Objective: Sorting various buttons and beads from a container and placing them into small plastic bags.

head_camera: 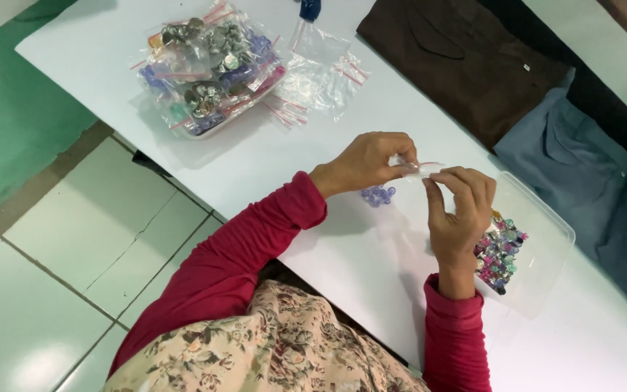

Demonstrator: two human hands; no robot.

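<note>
**Clear bag pinched between both hands, beads partly sorted**

Clear plastic is what both hands work on: a small zip bag (421, 168) is held above the middle of the white counter (255, 156), near its front edge. The left hand (368, 161) has its fingers (399, 154) closed in a pinch on one end of the bag; the right hand (460, 210) has thumb and forefinger pinched on the other end, its remaining fingers curled loosely. Whether the bag holds anything cannot be told; it is too small and partly hidden by the fingertips.

Judging by how things lie, the work looks well begun but not finished. At the far left corner of the counter a tray (205, 129) is heaped with filled bags (208, 65) of grey, blue and greenish pieces, and just beside it, toward the middle, lie several empty bags (321, 76) with red strips. Below the left hand a few loose purple beads (377, 194) rest on the counter, apart from everything else. Toward the right edge a clear lid (538, 239) holds a pile of mixed beads (499, 254), pink, green and purple, just beside the right wrist and partly behind it. That loose pile and the spare bags suggest a good share is still unpacked.

Along the far right edge lie folded brown cloth (466, 65) and blue cloth (575, 160), well apart from the hands.
</note>
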